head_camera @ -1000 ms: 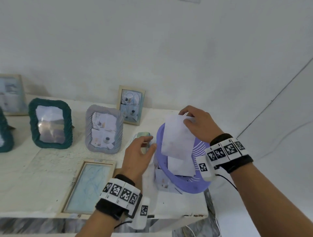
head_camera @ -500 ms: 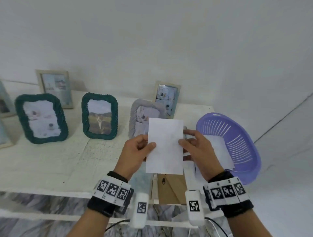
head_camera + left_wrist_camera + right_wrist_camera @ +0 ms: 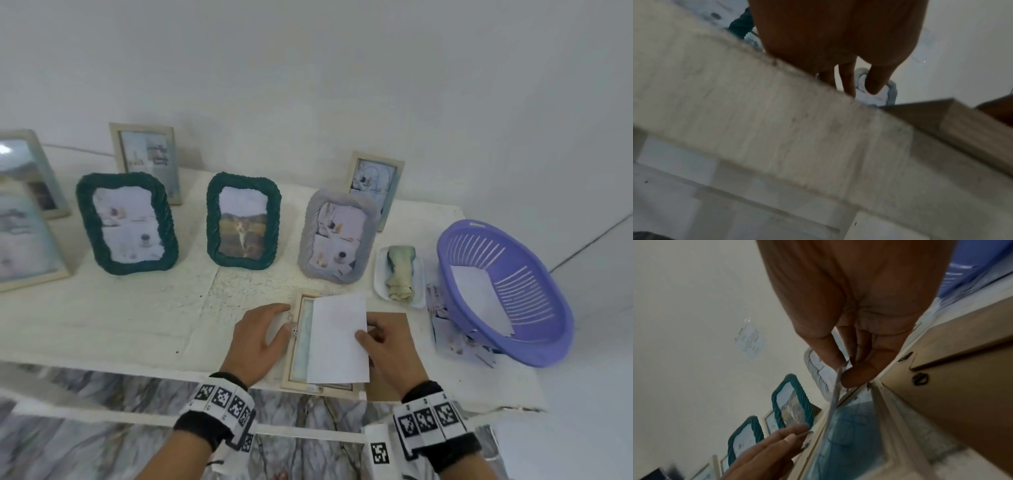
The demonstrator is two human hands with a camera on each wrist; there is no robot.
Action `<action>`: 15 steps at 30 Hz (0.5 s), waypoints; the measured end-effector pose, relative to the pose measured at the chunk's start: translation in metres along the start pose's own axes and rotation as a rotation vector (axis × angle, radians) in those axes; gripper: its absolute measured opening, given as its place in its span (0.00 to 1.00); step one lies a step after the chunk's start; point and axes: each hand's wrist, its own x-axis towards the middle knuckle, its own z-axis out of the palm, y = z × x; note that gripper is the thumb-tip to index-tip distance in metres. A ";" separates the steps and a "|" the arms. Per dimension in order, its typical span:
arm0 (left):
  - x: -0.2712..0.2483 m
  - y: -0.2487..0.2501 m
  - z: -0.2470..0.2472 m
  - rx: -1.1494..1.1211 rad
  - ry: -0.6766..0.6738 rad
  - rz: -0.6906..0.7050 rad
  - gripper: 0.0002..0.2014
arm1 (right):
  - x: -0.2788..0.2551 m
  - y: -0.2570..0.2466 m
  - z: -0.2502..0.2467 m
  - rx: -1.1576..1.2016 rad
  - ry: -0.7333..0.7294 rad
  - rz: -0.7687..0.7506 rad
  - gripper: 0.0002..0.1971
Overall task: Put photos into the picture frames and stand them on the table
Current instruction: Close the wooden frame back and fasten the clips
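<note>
Down onto the flat frame at the table's near edge went the photo, pinched by the right hand. Left hand lies flat, fingers straight, beside it. Picture side hidden.

No legible text, brand or number in any view; wall notice carries printed lines, too blurred to read; wristbands show only black-and-white square code markers, no characters.

Head overhead; wrists close, upward-facing
</note>
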 end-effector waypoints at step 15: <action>-0.002 -0.023 0.011 0.157 -0.004 0.104 0.21 | -0.008 -0.007 0.043 -0.647 0.122 0.071 0.25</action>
